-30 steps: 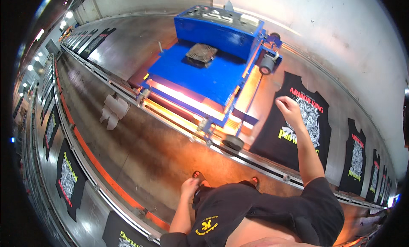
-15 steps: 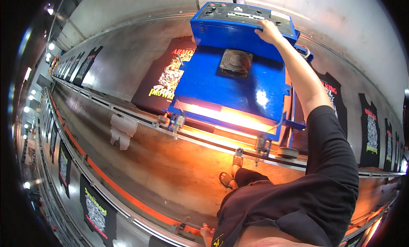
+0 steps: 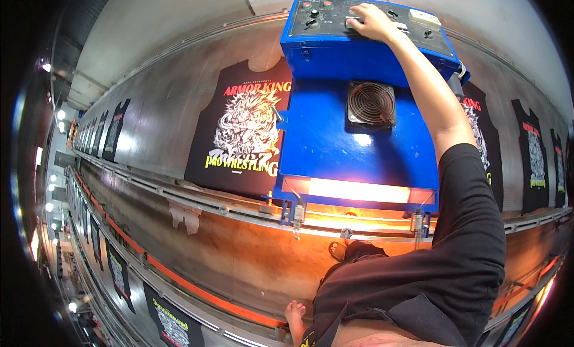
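Note:
My right hand (image 3: 372,23) reaches far forward to the black control panel (image 3: 326,30) on top of a blue box-shaped heating unit (image 3: 323,149). Its fingers curl over a pale bar-like handle (image 3: 399,27) on that panel. Orange-white heat glows along the unit's near lower edge. At the unit's left, a black sleeveless shirt (image 3: 242,125) with a red, white and yellow print lies flat, its right edge under the unit. My left hand (image 3: 295,311) hangs low by an orange rail, fingers loosely apart, holding nothing.
The unit stands over a long grey printing table (image 3: 161,119) with a metal rail (image 3: 179,192) along its near edge. More printed black shirts (image 3: 532,155) lie in rows both ways. A round fan grille (image 3: 371,104) sits on the unit. Behind me runs a second table with an orange rail (image 3: 191,282).
The blue unit has moved right along the table, with my right hand staying on its panel. More of the shirt at its left shows. My left hand has shifted slightly.

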`<state>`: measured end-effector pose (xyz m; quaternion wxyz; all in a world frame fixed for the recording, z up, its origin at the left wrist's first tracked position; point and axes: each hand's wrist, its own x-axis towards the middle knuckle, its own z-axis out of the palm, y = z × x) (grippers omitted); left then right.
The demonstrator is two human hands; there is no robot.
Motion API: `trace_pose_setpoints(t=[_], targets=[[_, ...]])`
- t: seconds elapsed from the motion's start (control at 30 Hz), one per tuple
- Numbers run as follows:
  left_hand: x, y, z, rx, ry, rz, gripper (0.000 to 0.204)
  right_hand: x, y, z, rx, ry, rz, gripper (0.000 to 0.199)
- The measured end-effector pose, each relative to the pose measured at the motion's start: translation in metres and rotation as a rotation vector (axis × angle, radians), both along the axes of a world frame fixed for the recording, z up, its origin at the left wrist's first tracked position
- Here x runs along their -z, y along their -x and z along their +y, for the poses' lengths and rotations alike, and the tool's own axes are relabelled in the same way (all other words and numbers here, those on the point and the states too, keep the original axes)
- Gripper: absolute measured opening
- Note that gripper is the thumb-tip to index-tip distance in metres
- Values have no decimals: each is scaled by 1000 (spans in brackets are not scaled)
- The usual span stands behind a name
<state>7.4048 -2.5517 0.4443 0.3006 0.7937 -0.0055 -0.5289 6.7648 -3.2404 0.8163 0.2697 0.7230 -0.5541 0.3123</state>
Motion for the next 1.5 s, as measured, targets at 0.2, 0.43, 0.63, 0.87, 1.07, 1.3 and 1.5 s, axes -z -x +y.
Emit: trace_pose_setpoints(t=[0.2,0.43,0.63,0.87,1.07,1.3,1.5], targets=[[5,-24,-45,60,57,-76,34,-30,-35,66,-201,152,-291,18],[68,-47,-74,718,176,-228,35,33,-101,231,-382,-412,-602,19],[21,-118,-182,139,177,-31,17,111,-266,359,-460,-1323,-1266,16],[-46,-243,-421,92,670,-211,22,225,-446,363,-313,-1475,-1712,34],[-81,-277,-594,284,765,-66,43,264,-467,323,155,-946,-2528,23],[-37,-298,-664,207,637,41,75,339,-439,281,232,-455,-2965,31],[-23,-328,-703,373,597,169,76,412,-452,240,116,-323,-3108,36]])
